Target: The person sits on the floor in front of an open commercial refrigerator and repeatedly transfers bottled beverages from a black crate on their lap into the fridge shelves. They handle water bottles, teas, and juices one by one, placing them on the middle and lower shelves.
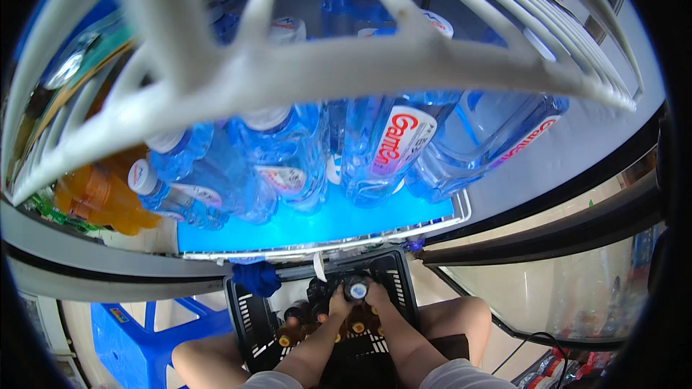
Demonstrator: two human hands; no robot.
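Observation:
My left hand and my right hand close in from both sides on a bottle with a pale, blue-marked cap. The bottle is seen from above, so its body is mostly hidden. It is over a black plastic basket between my knees. Inside the basket, brown bottles with orange-yellow caps stand below my wrists, and dark-capped bottles lie to the left. A dark blue cloth hangs over the basket's far left corner.
A white wire shelf crosses close overhead. Beyond it, blue-tinted Ganten water bottles stand on a bright blue shelf mat, with orange drinks at left. A blue plastic stool is at left; an open glass door is at right.

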